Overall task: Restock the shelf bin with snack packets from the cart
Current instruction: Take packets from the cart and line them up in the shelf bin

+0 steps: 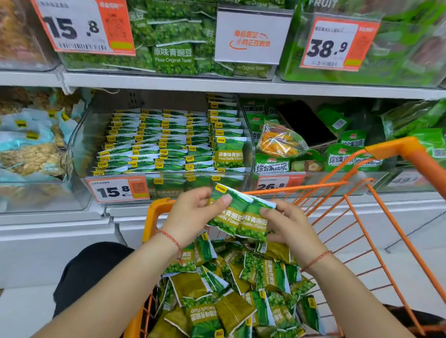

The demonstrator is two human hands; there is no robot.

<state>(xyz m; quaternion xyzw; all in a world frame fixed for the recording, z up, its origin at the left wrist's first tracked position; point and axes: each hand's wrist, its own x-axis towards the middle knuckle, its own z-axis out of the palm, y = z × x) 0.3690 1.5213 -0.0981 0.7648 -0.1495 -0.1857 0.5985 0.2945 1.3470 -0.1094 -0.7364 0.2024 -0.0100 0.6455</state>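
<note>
Both hands hold green garlic-pea snack packets (240,215) side by side above the orange cart (399,172). My left hand (194,215) grips the left packet, thumb on its front. My right hand (290,226) pinches the right packet at its top edge. Below them, several loose packets of the same kind (232,297) lie heaped in the cart. Just beyond the hands stands the clear shelf bin (81,136), filled with neat rows of the same packets (163,145), one packet standing upright at its right side.
A 15.8 price tag (118,189) hangs on the bin's front. Neighbouring bins hold pale blue snack bags (19,143) on the left and green fruit-chip bags (287,154) on the right. An upper shelf (170,81) carries bins of green pea bags.
</note>
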